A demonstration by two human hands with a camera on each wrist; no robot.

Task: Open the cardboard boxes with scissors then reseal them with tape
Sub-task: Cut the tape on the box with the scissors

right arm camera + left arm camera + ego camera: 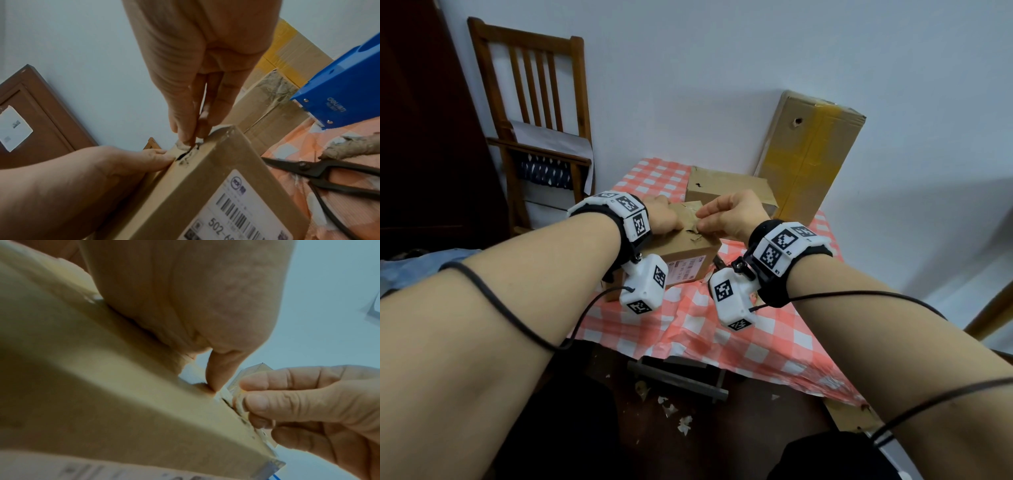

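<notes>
Head view: the small cardboard box sits on the checked bench, label facing the person. Left hand rests on its top; right hand pinches there.

Left wrist view: right fingers pinch clear tape at the box's edge.

Right wrist view: the label reads "502-"; right of the box lie scissors and a blue "deli" tape dispenser.

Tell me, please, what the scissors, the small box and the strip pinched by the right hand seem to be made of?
Scissors: dark, matt metal throughout, probably iron or steel; blades and loop handles share one colour.
Small box: brown cardboard, matt, torn fibrous at the seam.
Strip, pinched by the right hand: thin, glossy, see-through film, apparently clear plastic tape.
</notes>
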